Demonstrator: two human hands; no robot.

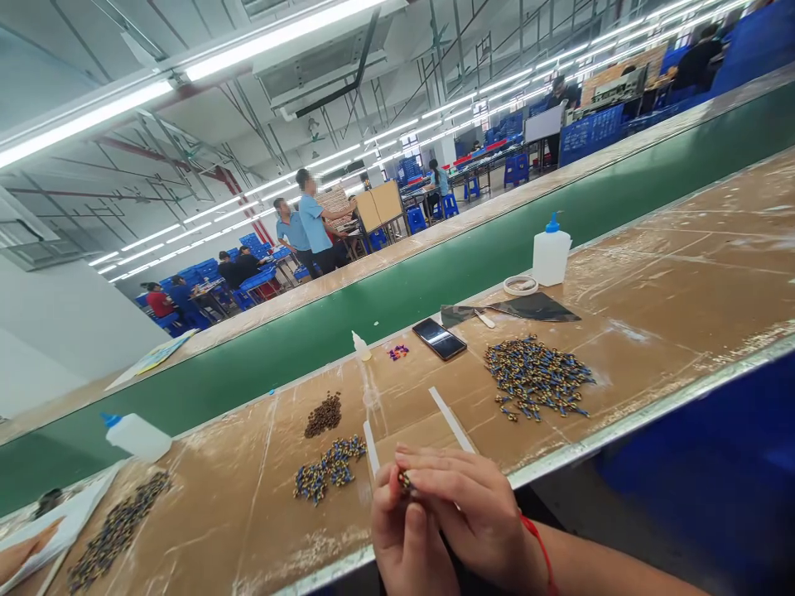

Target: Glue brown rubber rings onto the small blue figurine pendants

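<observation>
My left hand (401,530) and my right hand (475,509) meet at the near edge of the brown workbench (652,298), fingers curled together around a small gold and blue ring part (405,479). The right wrist wears a red string. Just beyond the hands lie two white strips (451,420). A small heap of blue and gold parts (329,470) sits ahead on the left, a dark brown heap (324,414) behind it, and a large heap (534,377) lies to the right.
A black phone (440,338), a small glue bottle (361,346), a white squeeze bottle (550,252), a tape ring (520,285) and a dark sheet (527,308) lie further back. A green conveyor belt (435,281) runs behind. Another bottle (137,434) lies left. People stand far off.
</observation>
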